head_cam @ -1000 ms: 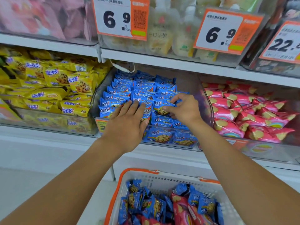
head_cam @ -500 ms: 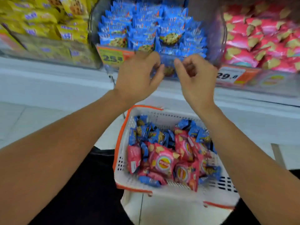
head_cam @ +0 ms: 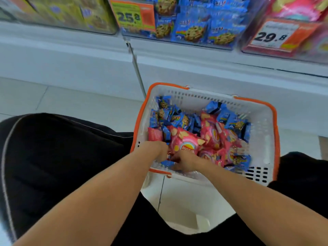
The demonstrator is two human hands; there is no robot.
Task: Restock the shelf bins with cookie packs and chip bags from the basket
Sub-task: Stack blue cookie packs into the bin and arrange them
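I'm looking down at a pale tiled floor (head_cam: 74, 102), and a white basket (head_cam: 262, 132) with orange trim seems to sit on it, though its underside is hidden from me. Above runs a white shelf (head_cam: 195, 55). On it stand three clear bins side by side: yellow packs (head_cam: 74, 13), blue cookie packs (head_cam: 195, 31), pink bags (head_cam: 301, 9).

Both forearms reach forward toward twelve o'clock, converging. The left hand (head_cam: 158, 150) points its knuckles down, fingers curled and hidden. Just beside it at three o'clock, the right hand (head_cam: 184, 161) also curls its fingers; neither grip is clear.
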